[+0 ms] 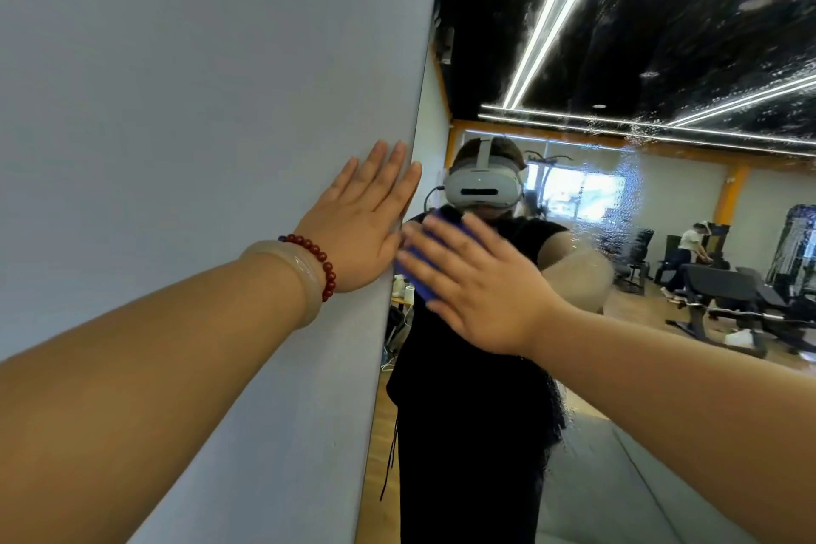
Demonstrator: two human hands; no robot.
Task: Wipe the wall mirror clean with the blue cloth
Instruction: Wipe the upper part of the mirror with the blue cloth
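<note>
Blue cloth (426, 292) beneath flat fingers (450, 239) of right hand (481, 292), pressed on mirror (662, 35)

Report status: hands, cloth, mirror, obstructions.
Left hand flat on wall. Right hand presses blue cloth on mirror. Droplets streak upper right glass. Nothing in the way.

Red bead bracelet (325, 266) sits beside pale bangle (296, 276) near grey wall (176, 80).

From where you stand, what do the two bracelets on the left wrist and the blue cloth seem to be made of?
The pale bangle looks like jade or glass: milky, translucent, with a glossy highlight. The red bead bracelet could be polished stone or lacquered wood, and its round, dark-red beads shine. The blue cloth seems to be soft matte fabric, perhaps microfibre, but blur hides the weave.
</note>
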